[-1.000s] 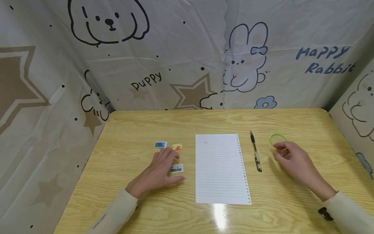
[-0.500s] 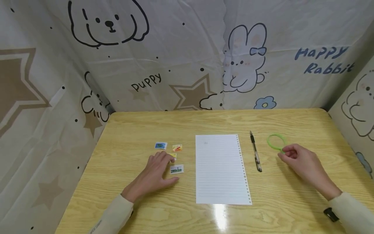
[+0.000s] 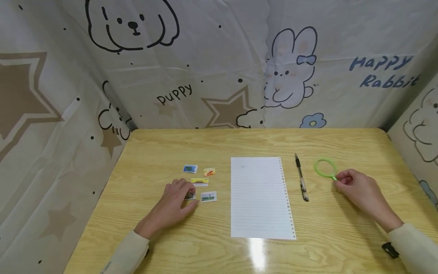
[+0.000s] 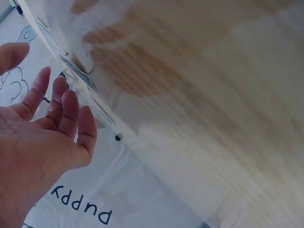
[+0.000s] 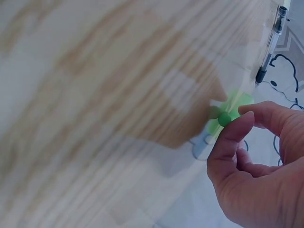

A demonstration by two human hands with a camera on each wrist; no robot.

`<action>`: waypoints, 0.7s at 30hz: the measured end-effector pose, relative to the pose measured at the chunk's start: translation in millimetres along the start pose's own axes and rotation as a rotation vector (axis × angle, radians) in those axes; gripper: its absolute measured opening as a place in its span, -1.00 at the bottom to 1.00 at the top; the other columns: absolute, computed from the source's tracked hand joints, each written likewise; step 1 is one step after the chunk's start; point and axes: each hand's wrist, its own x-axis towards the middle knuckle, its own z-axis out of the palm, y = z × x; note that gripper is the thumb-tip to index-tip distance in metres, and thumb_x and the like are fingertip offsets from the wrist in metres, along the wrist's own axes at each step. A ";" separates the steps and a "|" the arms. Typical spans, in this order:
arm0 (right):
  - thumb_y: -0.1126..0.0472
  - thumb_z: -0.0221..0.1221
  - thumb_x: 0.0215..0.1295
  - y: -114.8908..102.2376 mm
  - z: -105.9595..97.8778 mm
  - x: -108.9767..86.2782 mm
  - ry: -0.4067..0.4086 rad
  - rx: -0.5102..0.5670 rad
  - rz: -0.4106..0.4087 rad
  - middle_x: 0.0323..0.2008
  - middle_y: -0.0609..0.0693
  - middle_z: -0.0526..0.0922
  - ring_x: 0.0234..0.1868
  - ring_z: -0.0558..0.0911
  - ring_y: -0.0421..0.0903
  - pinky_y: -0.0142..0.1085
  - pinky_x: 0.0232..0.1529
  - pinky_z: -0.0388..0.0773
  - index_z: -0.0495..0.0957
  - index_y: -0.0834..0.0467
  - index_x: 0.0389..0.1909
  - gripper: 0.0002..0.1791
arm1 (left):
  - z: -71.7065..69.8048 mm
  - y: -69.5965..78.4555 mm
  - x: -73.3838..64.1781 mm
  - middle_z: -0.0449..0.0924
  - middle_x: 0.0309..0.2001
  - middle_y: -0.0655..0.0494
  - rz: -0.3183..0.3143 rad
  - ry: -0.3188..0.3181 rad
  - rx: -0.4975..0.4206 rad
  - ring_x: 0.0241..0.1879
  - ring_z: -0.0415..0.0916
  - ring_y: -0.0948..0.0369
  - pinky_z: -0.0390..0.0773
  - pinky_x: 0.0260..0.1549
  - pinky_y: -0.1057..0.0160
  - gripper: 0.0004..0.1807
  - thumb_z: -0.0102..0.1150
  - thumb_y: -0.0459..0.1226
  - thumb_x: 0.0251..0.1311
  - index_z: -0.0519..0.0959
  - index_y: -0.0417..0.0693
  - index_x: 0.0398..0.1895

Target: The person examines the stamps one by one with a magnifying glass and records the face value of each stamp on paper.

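Observation:
My right hand [image 3: 359, 192] pinches the handle of a green magnifying glass [image 3: 335, 177] between thumb and fingers. The handle's rounded green end [image 5: 224, 118] shows at the fingertips in the right wrist view. My left hand [image 3: 171, 205] hovers low over or rests on the table's left part, fingers loosely bent. Its fingertips partly cover a dark stamp [image 3: 190, 195]; whether they touch it I cannot tell. Around it lie a yellow stamp [image 3: 200, 182], a green-and-white stamp [image 3: 208, 196], a blue stamp [image 3: 190, 168] and an orange stamp [image 3: 210, 172].
Between the hands lies a lined sheet of paper [image 3: 261, 198] with punched holes along its right edge. A black-and-clear pen [image 3: 301, 179] lies right of it. Cloth printed with cartoon animals [image 3: 219, 68] hangs behind the wooden table [image 3: 171, 144] and at its sides.
My left hand has drawn back left, uncovering the yellow stamp and part of the dark one. My right hand has taken the magnifying glass by its handle and shifted slightly right.

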 end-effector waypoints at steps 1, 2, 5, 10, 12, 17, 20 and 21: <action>0.21 0.36 0.43 0.3 -0.4 0.0 -0.002 -0.001 0.001 -0.31 0.09 0.70 -0.32 0.60 -0.06 -0.22 -0.30 0.47 0.65 0.38 -0.09 -0.73 | 0.1 -0.7 -0.9 0.47 -0.11 0.14 -0.003 0.005 0.003 -0.06 0.33 0.09 0.28 0.02 -0.08 -0.74 0.44 -0.21 0.42 0.56 -0.06 -0.01; 0.22 0.36 0.43 0.8 -0.7 0.1 -0.003 -0.002 0.002 -0.31 0.09 0.70 -0.32 0.60 -0.06 -0.20 -0.30 0.47 0.65 0.38 -0.10 -0.74 | 0.3 -1.3 -1.7 0.48 -0.11 0.14 -0.006 0.010 0.007 -0.06 0.33 0.09 0.28 0.01 -0.06 -0.75 0.43 -0.22 0.42 0.56 -0.06 -0.02; 0.22 0.36 0.44 2.0 -0.9 -0.2 -0.010 -0.010 0.001 -0.32 0.10 0.71 -0.33 0.62 -0.05 -0.15 -0.28 0.49 0.66 0.39 -0.12 -0.74 | 0.8 -3.0 -3.4 0.49 -0.14 0.16 -0.027 0.034 0.020 -0.09 0.34 0.09 0.28 -0.03 -0.03 -0.79 0.45 -0.25 0.42 0.58 -0.06 -0.06; 0.19 0.35 0.48 5.2 -0.6 -0.5 -0.027 -0.018 -0.002 -0.31 0.10 0.73 -0.32 0.65 -0.04 -0.11 -0.26 0.52 0.68 0.39 -0.13 -0.72 | 0.0 -4.5 -3.3 0.50 -0.24 0.19 -0.071 0.089 0.037 -0.18 0.34 0.12 0.31 -0.09 0.01 -0.82 0.48 -0.29 0.38 0.60 0.01 -0.21; 0.17 0.34 0.49 6.3 -1.2 -0.3 -0.041 -0.015 -0.002 -0.31 0.10 0.73 -0.32 0.65 -0.04 -0.11 -0.27 0.53 0.68 0.40 -0.12 -0.70 | -0.3 -4.7 -2.5 0.49 -0.28 0.19 -0.096 0.098 0.050 -0.20 0.33 0.12 0.33 -0.11 0.01 -0.81 0.48 -0.30 0.37 0.59 0.04 -0.26; 0.14 0.31 0.53 6.9 -3.7 1.3 -0.073 -0.010 0.011 -0.30 0.11 0.73 -0.30 0.65 -0.02 -0.12 -0.26 0.52 0.67 0.40 -0.10 -0.67 | -0.4 -3.9 -0.9 0.48 -0.32 0.18 -0.166 0.087 0.079 -0.22 0.32 0.11 0.34 -0.13 0.03 -0.81 0.49 -0.30 0.37 0.60 0.02 -0.29; 0.14 0.31 0.53 6.7 -4.3 1.6 -0.083 -0.013 0.026 -0.30 0.13 0.72 -0.29 0.64 -0.01 -0.11 -0.26 0.51 0.66 0.41 -0.11 -0.67 | -0.9 -3.5 -0.8 0.49 -0.33 0.16 -0.179 0.083 0.074 -0.23 0.33 0.11 0.35 -0.14 0.03 -0.82 0.49 -0.31 0.35 0.62 0.00 -0.29; 0.15 0.31 0.53 6.6 -4.4 1.5 -0.087 -0.013 0.032 -0.30 0.14 0.71 -0.29 0.64 0.00 -0.10 -0.26 0.50 0.65 0.41 -0.11 -0.67 | -0.9 -3.6 -0.9 0.49 -0.33 0.16 -0.181 0.082 0.071 -0.23 0.33 0.11 0.35 -0.15 0.04 -0.83 0.50 -0.32 0.35 0.62 -0.01 -0.28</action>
